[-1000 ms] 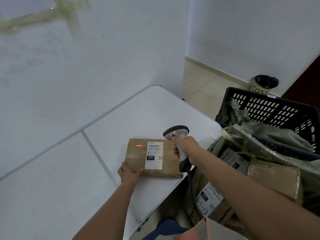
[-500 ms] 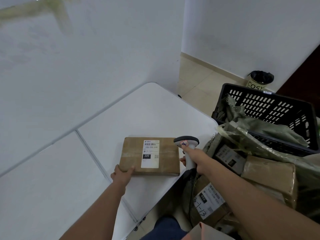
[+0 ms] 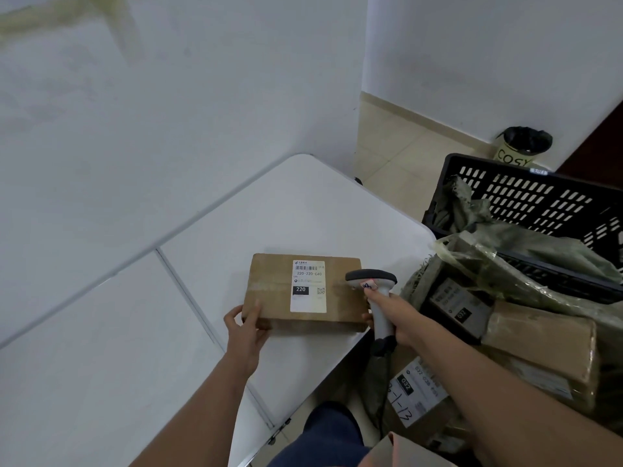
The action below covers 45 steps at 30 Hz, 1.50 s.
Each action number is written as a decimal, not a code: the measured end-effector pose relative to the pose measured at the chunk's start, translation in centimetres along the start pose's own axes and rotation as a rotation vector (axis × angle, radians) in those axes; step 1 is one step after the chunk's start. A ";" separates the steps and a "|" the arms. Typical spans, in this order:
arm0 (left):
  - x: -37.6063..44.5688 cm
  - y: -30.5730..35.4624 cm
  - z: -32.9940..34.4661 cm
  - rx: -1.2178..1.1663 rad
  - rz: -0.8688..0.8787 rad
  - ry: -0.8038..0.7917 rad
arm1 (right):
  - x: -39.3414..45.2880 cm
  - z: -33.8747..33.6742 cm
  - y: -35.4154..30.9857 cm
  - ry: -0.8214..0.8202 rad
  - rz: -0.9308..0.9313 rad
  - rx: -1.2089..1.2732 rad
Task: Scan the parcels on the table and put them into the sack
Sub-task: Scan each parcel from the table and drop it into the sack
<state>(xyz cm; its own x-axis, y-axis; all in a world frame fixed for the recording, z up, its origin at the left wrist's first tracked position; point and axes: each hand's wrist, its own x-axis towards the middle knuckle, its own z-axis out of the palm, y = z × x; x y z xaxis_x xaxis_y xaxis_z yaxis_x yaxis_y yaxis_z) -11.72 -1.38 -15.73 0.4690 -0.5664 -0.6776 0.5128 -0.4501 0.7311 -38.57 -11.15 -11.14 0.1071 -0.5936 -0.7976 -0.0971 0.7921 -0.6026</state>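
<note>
We take the cardboard parcel (image 3: 305, 291) as our landmark: it lies flat on the white folding table (image 3: 303, 210), near the front edge, label up, long axis running left to right. Our left hand (image 3: 245, 326) pinches its near-left corner, thumb on top and fingers curled under the edge. Our right hand (image 3: 392, 313) sits at its near-right corner, closed around the handle of the barcode scanner (image 3: 372, 281), whose head hangs over the right end. The green sack (image 3: 512, 261) lies to the right, off the table, so we judge the carry goes rightward. We count one parcel on the table and at least three in the sack.
</note>
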 end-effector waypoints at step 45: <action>-10.5 -20.6 10.6 0.952 -0.199 -0.068 | -12.0 -21.4 6.5 0.579 -0.387 -0.124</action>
<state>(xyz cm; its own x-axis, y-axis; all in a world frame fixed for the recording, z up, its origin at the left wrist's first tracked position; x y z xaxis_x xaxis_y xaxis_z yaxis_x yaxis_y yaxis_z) -34.80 6.52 -22.83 0.3789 -0.4448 -0.8115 -0.2314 -0.8946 0.3823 -61.67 -1.96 -6.05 -0.3838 -0.8367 -0.3907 -0.2740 0.5073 -0.8171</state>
